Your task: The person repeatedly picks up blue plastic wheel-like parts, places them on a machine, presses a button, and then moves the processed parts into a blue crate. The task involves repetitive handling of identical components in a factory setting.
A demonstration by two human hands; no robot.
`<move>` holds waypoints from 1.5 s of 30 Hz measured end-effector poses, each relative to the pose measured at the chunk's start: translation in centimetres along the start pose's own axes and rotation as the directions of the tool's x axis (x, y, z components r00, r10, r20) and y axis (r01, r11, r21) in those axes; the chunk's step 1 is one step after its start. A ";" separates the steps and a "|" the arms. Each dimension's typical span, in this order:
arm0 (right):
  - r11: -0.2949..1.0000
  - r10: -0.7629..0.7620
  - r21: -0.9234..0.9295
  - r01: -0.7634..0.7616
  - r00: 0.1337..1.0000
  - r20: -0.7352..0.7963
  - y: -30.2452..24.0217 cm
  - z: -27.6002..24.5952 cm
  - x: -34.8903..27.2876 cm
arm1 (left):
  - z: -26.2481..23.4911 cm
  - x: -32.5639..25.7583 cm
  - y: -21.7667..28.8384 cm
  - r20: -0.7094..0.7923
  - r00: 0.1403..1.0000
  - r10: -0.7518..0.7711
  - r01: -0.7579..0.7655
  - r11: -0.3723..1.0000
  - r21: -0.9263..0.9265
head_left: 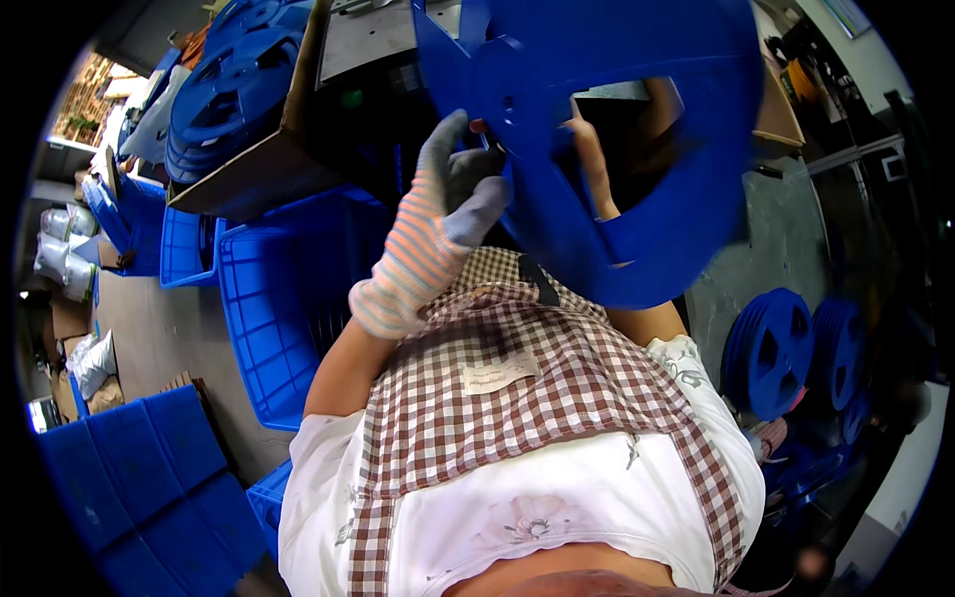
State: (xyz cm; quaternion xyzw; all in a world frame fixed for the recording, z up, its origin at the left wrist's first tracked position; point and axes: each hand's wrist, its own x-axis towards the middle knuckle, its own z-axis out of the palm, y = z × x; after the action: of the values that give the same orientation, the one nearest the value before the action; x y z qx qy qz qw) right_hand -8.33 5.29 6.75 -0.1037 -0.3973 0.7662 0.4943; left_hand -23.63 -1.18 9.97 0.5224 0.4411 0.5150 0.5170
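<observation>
A large blue plastic reel (pixel 686 214) with cut-out windows is raised in front of my chest, tilted and slightly blurred. Through one window shows my bare right hand (pixel 589 164), its fingers curled at the reel's edge; the rest of that hand is hidden behind the blue plastic. My left hand (pixel 458 189) wears a striped knit glove with grey fingers. It is beside the reel's left edge, thumb and forefinger apart. The thumb tip meets or overlaps the rim; I cannot tell whether it presses on it. A small reddish spot shows near its fingertips.
Blue reels (pixel 234 109) lie stacked in a cardboard box (pixel 254 179) at upper left. Below it stand blue crates (pixel 264 338). A big blue lidded box (pixel 149 488) sits at lower left. More reels (pixel 771 353) stand on the right, near a grey surface (pixel 766 234).
</observation>
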 end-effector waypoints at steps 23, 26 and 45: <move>0.596 -0.200 -0.791 0.138 0.980 0.021 2.7 2.1 2.9 | -3.6 1.8 -3.7 -0.171 0.980 0.097 -0.160 0.899 -0.408; 0.616 -0.182 -0.778 0.126 0.983 0.015 2.6 1.9 3.2 | -3.7 1.9 -4.0 -0.169 0.980 0.105 -0.166 0.899 -0.405; 0.718 -0.054 -0.696 -0.002 0.997 -0.059 2.0 2.3 3.3 | -3.3 3.0 -4.2 -0.146 0.977 0.158 -0.208 0.866 -0.455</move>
State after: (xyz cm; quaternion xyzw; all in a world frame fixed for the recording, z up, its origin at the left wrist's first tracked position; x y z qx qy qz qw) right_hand -12.58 6.48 7.64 -0.3046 -0.6381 0.5498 0.4447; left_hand -26.37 2.42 5.88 0.3945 0.2787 0.6792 0.5527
